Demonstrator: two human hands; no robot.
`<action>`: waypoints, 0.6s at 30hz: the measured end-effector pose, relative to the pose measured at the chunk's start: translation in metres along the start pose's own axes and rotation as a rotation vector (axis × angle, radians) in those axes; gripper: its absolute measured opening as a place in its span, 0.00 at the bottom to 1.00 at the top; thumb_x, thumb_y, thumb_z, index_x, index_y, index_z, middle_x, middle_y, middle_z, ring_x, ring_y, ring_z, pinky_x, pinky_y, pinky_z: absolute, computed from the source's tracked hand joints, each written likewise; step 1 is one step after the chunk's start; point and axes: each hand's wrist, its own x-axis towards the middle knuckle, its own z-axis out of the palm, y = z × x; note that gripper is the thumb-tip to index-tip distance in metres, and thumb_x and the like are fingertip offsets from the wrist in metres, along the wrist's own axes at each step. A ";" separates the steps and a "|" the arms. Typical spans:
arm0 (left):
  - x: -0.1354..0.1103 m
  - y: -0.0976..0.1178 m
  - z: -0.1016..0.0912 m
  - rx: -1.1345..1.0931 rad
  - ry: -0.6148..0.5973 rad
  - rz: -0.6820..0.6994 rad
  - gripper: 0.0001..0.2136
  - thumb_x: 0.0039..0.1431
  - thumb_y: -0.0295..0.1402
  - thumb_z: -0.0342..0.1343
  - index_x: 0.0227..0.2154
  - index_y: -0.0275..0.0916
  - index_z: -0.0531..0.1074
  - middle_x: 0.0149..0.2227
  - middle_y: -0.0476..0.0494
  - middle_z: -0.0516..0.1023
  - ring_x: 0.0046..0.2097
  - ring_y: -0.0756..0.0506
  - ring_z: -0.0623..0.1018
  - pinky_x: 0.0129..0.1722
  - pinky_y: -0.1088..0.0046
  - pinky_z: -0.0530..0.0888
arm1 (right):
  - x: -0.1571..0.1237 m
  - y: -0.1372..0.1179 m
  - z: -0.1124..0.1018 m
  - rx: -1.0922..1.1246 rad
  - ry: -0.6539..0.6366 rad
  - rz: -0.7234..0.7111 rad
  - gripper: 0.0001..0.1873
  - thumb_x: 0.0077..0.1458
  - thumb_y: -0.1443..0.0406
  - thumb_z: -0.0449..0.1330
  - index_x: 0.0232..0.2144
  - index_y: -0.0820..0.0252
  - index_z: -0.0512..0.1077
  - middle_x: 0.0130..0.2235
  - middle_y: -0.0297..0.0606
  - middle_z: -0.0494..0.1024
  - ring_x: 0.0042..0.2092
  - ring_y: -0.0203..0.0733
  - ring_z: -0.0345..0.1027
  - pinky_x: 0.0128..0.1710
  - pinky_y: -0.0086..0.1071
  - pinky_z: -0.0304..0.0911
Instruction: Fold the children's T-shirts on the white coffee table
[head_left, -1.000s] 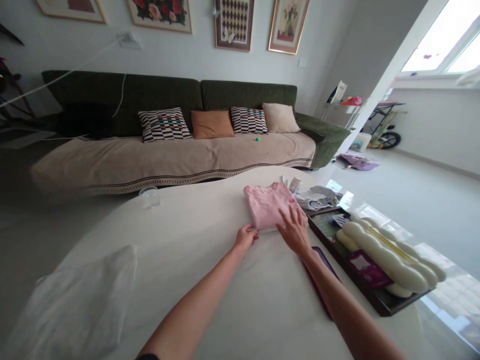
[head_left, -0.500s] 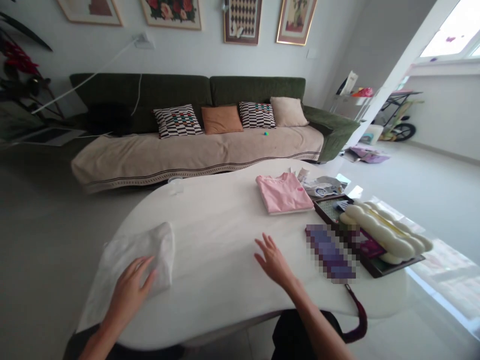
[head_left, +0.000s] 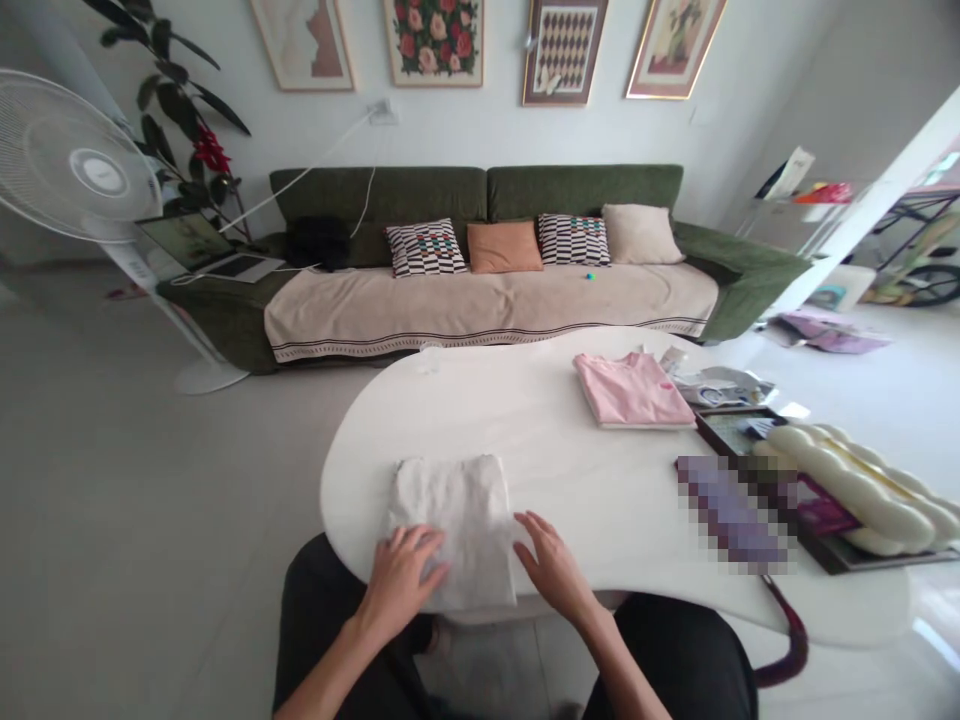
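A folded white cloth point(head_left: 469, 510), its exact kind not clear, lies flat at the near edge of the white table. My left hand point(head_left: 405, 572) rests on its left part, fingers bent slightly and spread, gripping nothing. Just beside the cloth's right edge is my right hand point(head_left: 553, 568), fingers apart and holding nothing; whether it touches the fabric I cannot tell. Farther back to the right, a folded pink T-shirt point(head_left: 634, 390) lies on top of something white.
A blurred-out purple item point(head_left: 727, 510) with a dark strap lies right of my hands. Beyond it stands a dark tray point(head_left: 739, 430) with a puffy cream-coloured object point(head_left: 847, 485). Crumpled packaging point(head_left: 724, 385) is behind. A sofa point(head_left: 480, 300) and a fan point(head_left: 94, 170) stand past the table point(head_left: 375, 420).
The view has swung left, bringing the fan and laptop into sight. The white cloth now lies farther right on the table, closer to the pink T-shirt. My right hand is now beside it.
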 end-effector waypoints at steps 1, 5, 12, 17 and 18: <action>0.010 -0.002 -0.001 -0.007 0.028 -0.001 0.18 0.58 0.40 0.43 0.50 0.44 0.65 0.51 0.42 0.66 0.51 0.42 0.64 0.49 0.64 0.63 | 0.008 -0.003 0.000 0.017 0.001 -0.001 0.22 0.54 0.67 0.48 0.52 0.63 0.61 0.50 0.47 0.67 0.53 0.45 0.59 0.51 0.39 0.57; 0.071 -0.027 -0.003 0.038 0.081 -0.158 0.19 0.56 0.31 0.46 0.52 0.38 0.62 0.53 0.39 0.62 0.54 0.43 0.61 0.52 0.67 0.59 | 0.053 -0.011 0.000 -0.022 -0.021 0.070 0.24 0.53 0.72 0.45 0.53 0.69 0.59 0.51 0.49 0.66 0.54 0.42 0.58 0.52 0.36 0.55; 0.106 -0.040 -0.017 0.036 0.042 -0.146 0.13 0.50 0.29 0.53 0.40 0.42 0.72 0.41 0.43 0.69 0.44 0.44 0.68 0.44 0.68 0.65 | 0.100 -0.023 0.001 -0.095 -0.072 0.069 0.26 0.49 0.75 0.49 0.52 0.66 0.59 0.46 0.48 0.69 0.48 0.43 0.63 0.47 0.34 0.57; 0.072 -0.032 -0.041 -0.058 0.073 0.111 0.14 0.57 0.28 0.42 0.39 0.43 0.73 0.41 0.44 0.67 0.38 0.48 0.69 0.42 0.72 0.66 | 0.081 -0.029 -0.018 -0.122 -0.122 -0.026 0.20 0.47 0.76 0.50 0.42 0.57 0.67 0.38 0.40 0.70 0.43 0.40 0.63 0.41 0.30 0.57; 0.063 -0.029 -0.047 -0.072 0.052 0.146 0.14 0.58 0.28 0.42 0.38 0.42 0.73 0.39 0.44 0.67 0.39 0.47 0.69 0.42 0.72 0.66 | 0.075 -0.031 -0.025 -0.133 -0.116 -0.061 0.20 0.47 0.76 0.49 0.42 0.57 0.67 0.38 0.40 0.70 0.43 0.40 0.62 0.41 0.30 0.57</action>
